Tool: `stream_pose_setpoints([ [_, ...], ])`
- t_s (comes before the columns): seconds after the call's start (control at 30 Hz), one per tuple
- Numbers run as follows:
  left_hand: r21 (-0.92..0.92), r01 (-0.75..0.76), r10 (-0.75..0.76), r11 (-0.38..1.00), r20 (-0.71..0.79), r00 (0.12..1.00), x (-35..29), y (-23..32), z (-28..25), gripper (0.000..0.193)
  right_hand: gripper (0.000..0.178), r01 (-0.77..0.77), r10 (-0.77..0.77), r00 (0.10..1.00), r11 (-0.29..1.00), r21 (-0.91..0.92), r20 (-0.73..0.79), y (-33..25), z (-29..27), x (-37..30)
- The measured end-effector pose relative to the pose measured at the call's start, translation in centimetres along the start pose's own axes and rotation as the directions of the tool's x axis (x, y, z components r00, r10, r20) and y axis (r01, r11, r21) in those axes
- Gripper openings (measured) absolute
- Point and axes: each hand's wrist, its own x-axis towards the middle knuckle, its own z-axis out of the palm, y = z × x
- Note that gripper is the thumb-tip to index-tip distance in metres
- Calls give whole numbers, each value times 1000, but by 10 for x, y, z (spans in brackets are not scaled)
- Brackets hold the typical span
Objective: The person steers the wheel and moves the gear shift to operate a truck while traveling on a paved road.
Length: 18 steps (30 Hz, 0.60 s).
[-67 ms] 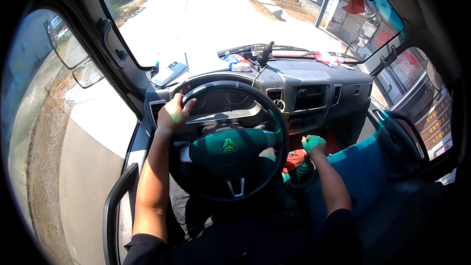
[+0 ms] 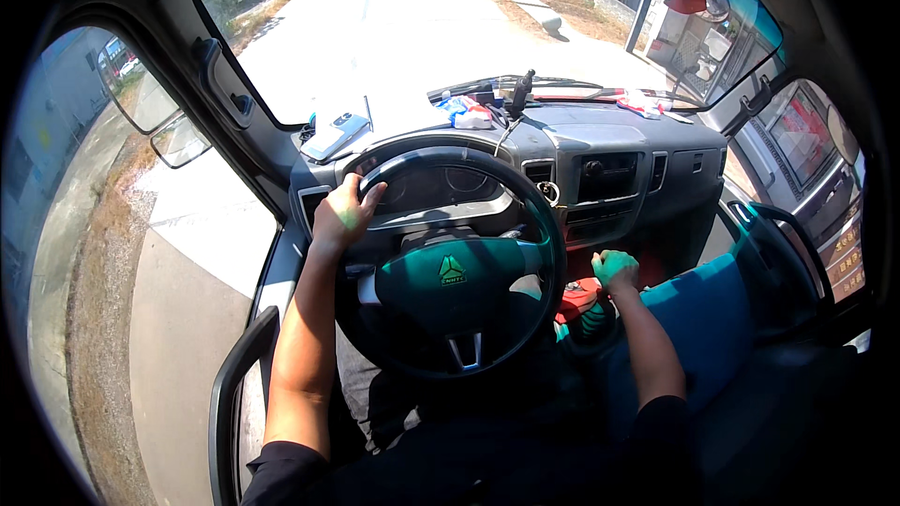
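Since the steering wheel (image 2: 451, 272) at mid-view looks rigid and smooth-rimmed, I'd expect it stiff, maybe slippery. Best hold: upper-left rim, where left hand (image 2: 343, 214) is wrapped. Right hand (image 2: 616, 270) is fisted, probably round a hidden gear lever, near the pleated boot (image 2: 593, 320).

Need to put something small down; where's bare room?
The dashboard above the radio, right of the black device, looks bare, as does the sunlit blue seat beside your right hand. It's crowded around the device and wrapper.
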Motion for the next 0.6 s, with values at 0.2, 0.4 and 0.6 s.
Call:
stream_pose_setpoints([
  [0.2, -41, 21, -20, 999, 28, 999, 0, 2, -1, 64, 34, -24, 24, 1000, 998, -58, 11, 2, 3, -1],
  [0.4, -46, 29, -26, 999, 62, 998, -1, 11, -5, 66, 36, -64, 66, 997, 995, -71, 32, 11, 9, 1],
  [0.6, 68, -52, 46, 996, 95, 994, 17, 22, -4, 70, 35, -60, 63, 997, 996, -59, 46, 9, 0, 0],
])
